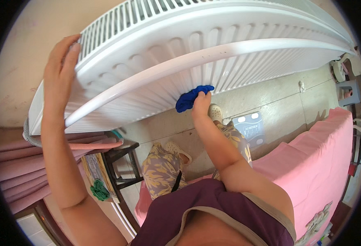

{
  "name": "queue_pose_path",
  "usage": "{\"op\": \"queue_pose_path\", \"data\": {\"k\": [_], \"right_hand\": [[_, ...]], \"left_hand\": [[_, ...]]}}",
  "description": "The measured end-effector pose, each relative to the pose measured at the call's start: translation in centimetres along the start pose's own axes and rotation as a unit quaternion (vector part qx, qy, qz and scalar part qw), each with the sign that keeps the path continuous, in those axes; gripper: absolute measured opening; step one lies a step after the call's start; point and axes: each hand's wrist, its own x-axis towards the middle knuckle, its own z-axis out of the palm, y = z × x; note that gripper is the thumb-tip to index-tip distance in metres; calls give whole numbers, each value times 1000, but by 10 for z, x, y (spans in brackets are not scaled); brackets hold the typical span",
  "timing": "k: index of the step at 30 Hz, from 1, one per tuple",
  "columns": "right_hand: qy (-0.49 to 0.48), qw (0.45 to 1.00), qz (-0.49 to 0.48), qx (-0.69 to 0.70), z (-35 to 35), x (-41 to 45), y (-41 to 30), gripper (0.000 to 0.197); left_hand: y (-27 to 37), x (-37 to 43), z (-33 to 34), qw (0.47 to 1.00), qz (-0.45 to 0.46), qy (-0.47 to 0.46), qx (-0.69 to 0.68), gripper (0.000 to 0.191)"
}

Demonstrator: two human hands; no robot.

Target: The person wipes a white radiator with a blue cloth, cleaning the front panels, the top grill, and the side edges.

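A white panel radiator (155,58) with a slotted top grille (116,23) fills the upper part of the view. My left hand (62,64) rests on the grille's left end, its fingertips curled over the edge. Lower down, my right hand (202,103) grips a blue cloth (188,100) against the ribbed front, close to the bottom edge. Between my two hands a white rail (168,67) runs lengthwise across the radiator's front. Part of the cloth is hidden by my right hand.
A bathroom scale (249,130) lies on the tiled floor (275,98) near my right foot. Pink fabric (309,147) hangs at the right. At the left are a small stool (94,166) with a green cloth (100,190), a corrugated hose (91,145) and a pink curtain (17,166).
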Motion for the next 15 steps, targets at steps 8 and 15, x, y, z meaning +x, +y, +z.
{"op": "queue_pose_path", "data": {"k": [8,15], "right_hand": [[-63,948,-310,42,40,-100,-143,54],[91,619,-766,-144,54,-80,-227,42]], "left_hand": [[1,4,12,999,-14,11,-39,35],[1,5,8,999,-22,-18,-25,32]]}}
